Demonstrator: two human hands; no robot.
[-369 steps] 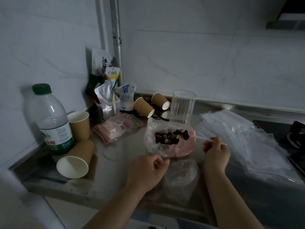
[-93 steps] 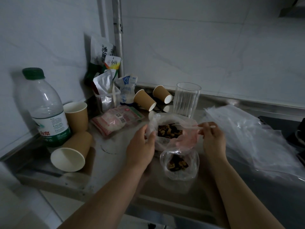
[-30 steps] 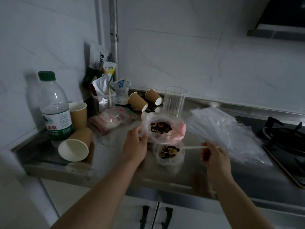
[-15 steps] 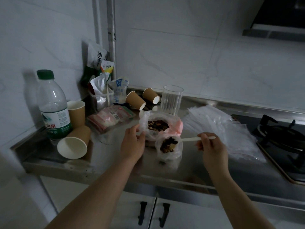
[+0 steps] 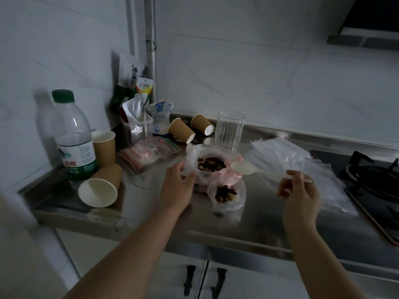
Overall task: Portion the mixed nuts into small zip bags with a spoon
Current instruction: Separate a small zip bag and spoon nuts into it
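At the left end of the desk stands a water bottle with a green cap. Next to it one brown paper cup stands up, and another paper cup lies on its side near the front edge. In the back left corner are some snack packets, and a flat pink packet lies in front of them. Two more cups lie tipped over near the back edge, beside a clear glass.

The left hand has its fingers curled on the left edge of the big bag of nuts, in the middle of the desk. Just in front of it sits a small zip bag with some nuts inside, its top open.

The right hand pinches the handle of a white spoon with its fingers. The spoon bowl looks empty and hangs over the right edge of the big bag.

A pile of clear bags lies on the right part of the desk, next to the stove.
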